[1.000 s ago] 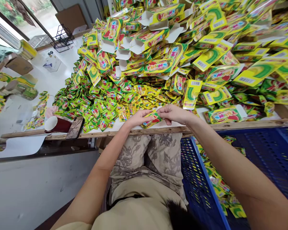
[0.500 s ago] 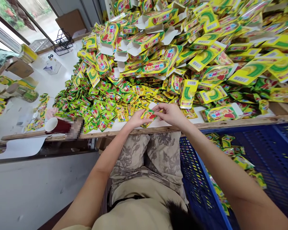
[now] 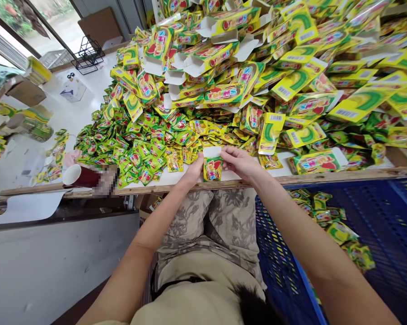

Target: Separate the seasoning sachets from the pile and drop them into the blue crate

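A small yellow-green carton (image 3: 212, 168) with red fruit print stands upright at the table's front edge, its white top flap open. My left hand (image 3: 194, 170) pinches its left side and my right hand (image 3: 239, 161) grips its right side near the flap. Just behind the hands lies a spread of small green and yellow sachets (image 3: 138, 149). Beyond them rises a big heap of flat and half-folded cartons (image 3: 257, 67) of the same print.
A blue plastic crate (image 3: 281, 262) at my right knee holds several filled packs (image 3: 342, 230). A red paper cup (image 3: 77, 176) lies on its side at the table's left front, next to a blurred flat object. Cardboard boxes and a black wire rack (image 3: 88, 54) stand far left.
The carton was lying tilted between my hands a second ago; now it stands upright with its white flap up. Both hands have shifted slightly back from the edge.
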The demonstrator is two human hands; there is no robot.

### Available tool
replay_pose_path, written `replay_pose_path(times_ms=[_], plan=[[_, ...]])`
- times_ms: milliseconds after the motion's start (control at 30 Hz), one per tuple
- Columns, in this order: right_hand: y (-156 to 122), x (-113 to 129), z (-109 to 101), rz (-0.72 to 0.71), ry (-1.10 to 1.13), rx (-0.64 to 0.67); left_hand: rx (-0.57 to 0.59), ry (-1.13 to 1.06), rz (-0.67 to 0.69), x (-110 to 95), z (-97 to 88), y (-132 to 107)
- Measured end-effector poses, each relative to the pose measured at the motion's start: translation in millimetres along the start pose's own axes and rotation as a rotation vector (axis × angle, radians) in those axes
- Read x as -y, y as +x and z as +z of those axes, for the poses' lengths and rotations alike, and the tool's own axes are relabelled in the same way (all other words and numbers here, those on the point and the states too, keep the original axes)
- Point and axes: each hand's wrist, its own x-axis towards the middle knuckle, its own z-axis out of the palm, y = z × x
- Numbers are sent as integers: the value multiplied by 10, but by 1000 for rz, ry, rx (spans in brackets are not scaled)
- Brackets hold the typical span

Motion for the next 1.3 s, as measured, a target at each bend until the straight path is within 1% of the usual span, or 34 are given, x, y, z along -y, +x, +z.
replay_pose_path(times_ms=[100,200,300,367,400,467,533,567,600,667,733,767,833,933,1000,1067,1133,1200,1300], plan=[[20,32,-17,128,85,105,57,-157,-107,-63,-51,22],[40,108,-33,215,101,203,176,-217,-226,-158,-126,80],[89,161,-30,275,120,238,271,-236,-317,-243,-178,164],[128,170,-20,296,108,228,261,-207,-326,-274,-195,203],[143,166,-14,285,94,216,226,-181,-312,-278,-199,208],[152,140,-3,190,37,162,88,-112,-213,-267,-196,183],[121,100,3,-5,-87,52,-78,-6,-31,-235,-178,114],[91,79,4,-121,-166,-6,-143,54,67,-218,-165,69],[53,61,3,-228,-247,-46,-180,112,152,-204,-151,22],[-32,35,-5,-382,-381,-54,-169,200,257,-193,-128,-68],[-106,19,-12,-458,-446,-20,-127,245,301,-202,-120,-131],[-131,10,-12,-482,-464,-16,-114,257,308,-210,-120,-149],[-150,-15,-2,-537,-482,-56,-111,272,305,-222,-124,-160],[-126,-63,28,-611,-521,-131,-132,297,278,-223,-118,-130],[-101,-83,46,-626,-552,-153,-167,315,278,-222,-100,-95],[-77,-87,55,-602,-544,-167,-202,318,294,-236,-76,-57],[-54,-78,54,-560,-480,-176,-217,323,310,-266,-56,-25],[-34,-65,41,-514,-408,-160,-205,338,309,-301,-50,-7],[-24,-54,0,-469,-353,-109,-153,349,288,-326,-87,-14]])
